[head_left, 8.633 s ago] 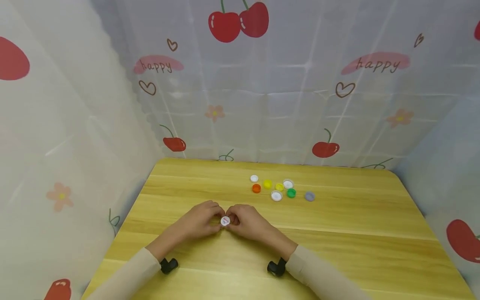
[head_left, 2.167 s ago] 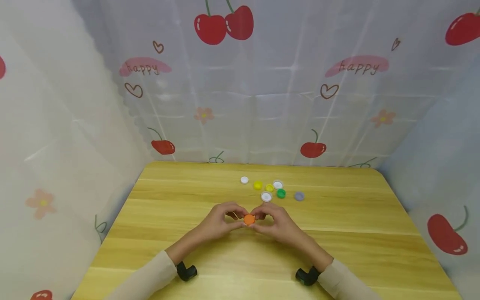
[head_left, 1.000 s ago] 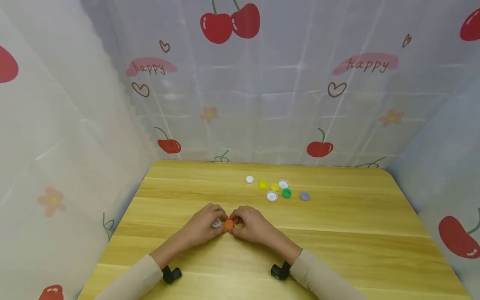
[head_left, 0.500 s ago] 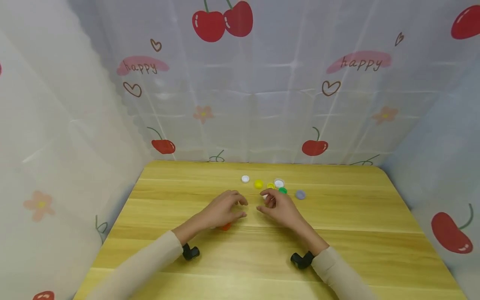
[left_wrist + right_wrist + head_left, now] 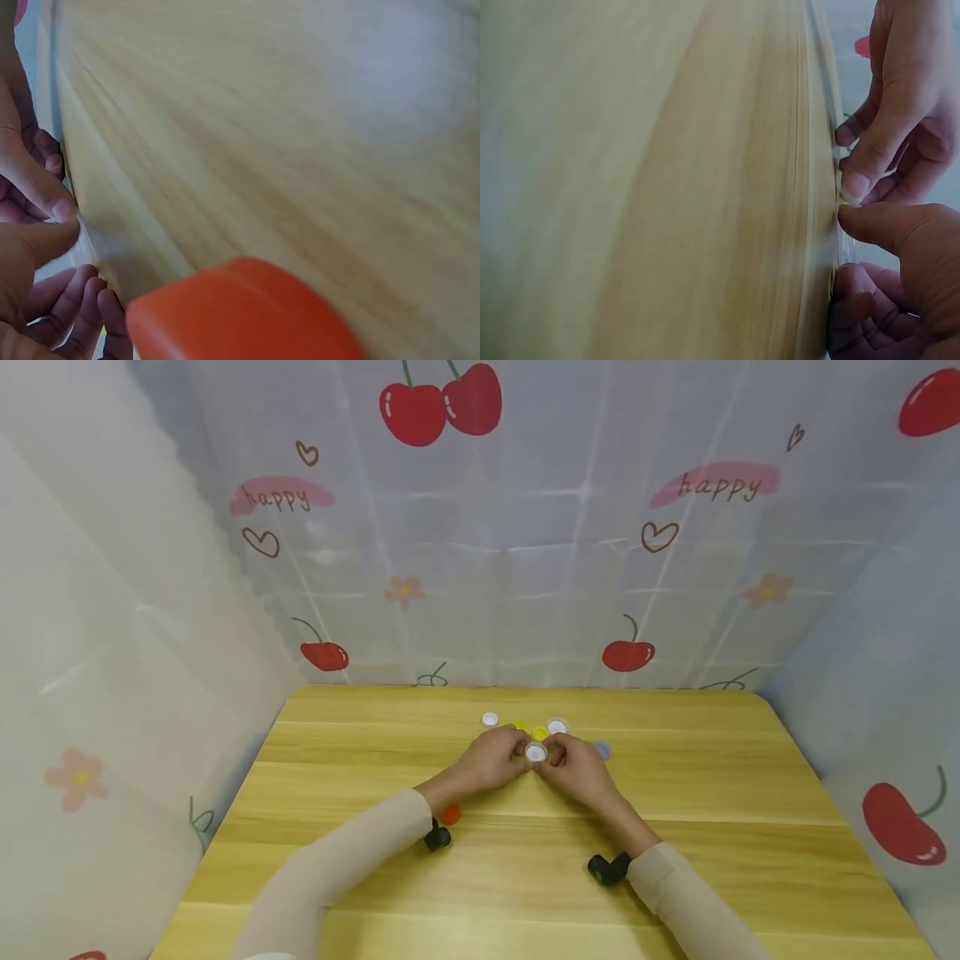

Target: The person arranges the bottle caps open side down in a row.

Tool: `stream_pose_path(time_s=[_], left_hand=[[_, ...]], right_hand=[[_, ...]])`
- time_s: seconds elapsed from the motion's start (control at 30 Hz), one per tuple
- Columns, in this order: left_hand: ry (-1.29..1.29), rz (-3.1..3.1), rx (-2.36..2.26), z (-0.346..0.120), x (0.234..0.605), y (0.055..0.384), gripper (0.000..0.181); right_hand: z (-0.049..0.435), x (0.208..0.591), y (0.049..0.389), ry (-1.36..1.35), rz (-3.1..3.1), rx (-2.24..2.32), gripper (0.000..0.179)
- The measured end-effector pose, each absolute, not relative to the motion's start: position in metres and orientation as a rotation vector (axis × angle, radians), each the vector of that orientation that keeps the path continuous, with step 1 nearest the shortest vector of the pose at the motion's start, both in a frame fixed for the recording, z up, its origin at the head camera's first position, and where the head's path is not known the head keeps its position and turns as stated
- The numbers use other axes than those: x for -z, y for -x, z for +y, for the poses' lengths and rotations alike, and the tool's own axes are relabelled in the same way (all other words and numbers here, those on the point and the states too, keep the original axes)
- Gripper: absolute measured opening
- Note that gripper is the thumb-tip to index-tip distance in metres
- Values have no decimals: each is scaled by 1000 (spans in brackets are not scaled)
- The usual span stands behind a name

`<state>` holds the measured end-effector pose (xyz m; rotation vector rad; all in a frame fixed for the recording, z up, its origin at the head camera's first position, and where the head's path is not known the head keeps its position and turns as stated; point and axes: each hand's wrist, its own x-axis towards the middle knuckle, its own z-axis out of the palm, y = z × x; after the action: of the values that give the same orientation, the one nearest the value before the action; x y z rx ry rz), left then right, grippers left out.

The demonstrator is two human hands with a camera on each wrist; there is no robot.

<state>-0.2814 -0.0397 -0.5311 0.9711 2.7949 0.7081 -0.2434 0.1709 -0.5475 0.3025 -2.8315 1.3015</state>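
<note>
Both hands meet at a round white cap with a clear rim [image 5: 536, 752] in the head view. My left hand [image 5: 492, 758] pinches its left side between thumb and fingers. From the right, my right hand [image 5: 577, 767] pinches the opposite edge. In the right wrist view the two thumbs nearly meet over the clear rim. An orange bottle cap [image 5: 451, 814] lies on the table beside the left wrist and looms large in the left wrist view [image 5: 244, 315]. The white printed cap is hidden by the left arm, and the green cap by the right hand.
Just behind the hands lie two yellow caps [image 5: 540, 734] and a second white clear-rimmed cap [image 5: 557, 727]. A small white cap [image 5: 490, 719] is farther left, and a greyish-purple cap [image 5: 603, 750] shows past the right hand. A printed curtain [image 5: 480, 568] rises behind the wooden table [image 5: 675, 793].
The orange cap was picked from the group, brought near the printed cap and let go there. Both hands then moved back and right, taking hold of the clear-rimmed white cap.
</note>
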Motion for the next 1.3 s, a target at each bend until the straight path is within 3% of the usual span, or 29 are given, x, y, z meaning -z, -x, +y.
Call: stream_pose_path(time_s=[0.5,0.7,1.07,1.3], left_hand=[[-983,2786,-740,-41,530,283,18],[-1072,2754,-785,-57,530,283,25],[-1106,2695,-1145,-98,514,239,36],[-1099,2567,-1488,-96,510,208,32]], right_hand=[[167,545,242,-368,-2840,-1288,36],[169,538,239,-455,-2822,-1328,32],[159,522,213,-758,-2541,-1545,28],[161,514,189,-800,-2373,-1751,33]])
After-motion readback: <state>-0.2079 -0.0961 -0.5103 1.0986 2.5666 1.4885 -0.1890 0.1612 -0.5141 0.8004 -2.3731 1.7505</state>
